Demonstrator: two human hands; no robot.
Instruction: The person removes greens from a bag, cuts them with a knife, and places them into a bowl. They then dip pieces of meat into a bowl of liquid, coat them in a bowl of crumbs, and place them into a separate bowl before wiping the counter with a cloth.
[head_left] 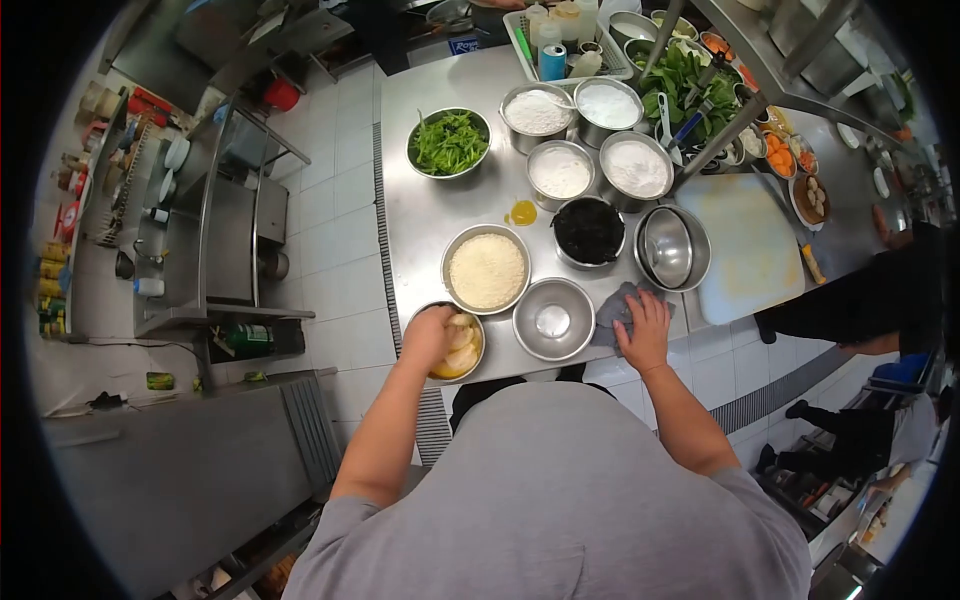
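Single head-worn view: faces forward, down over counter (425, 225), near.

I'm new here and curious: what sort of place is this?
Probably a commercial kitchen: there's a bowl of greens on a steel table, tubs of white powder and a cutting board.

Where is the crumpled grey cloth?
Head view: the grey cloth lies on the steel table by its near edge, partly under the right hand, just right of an empty round steel bowl.
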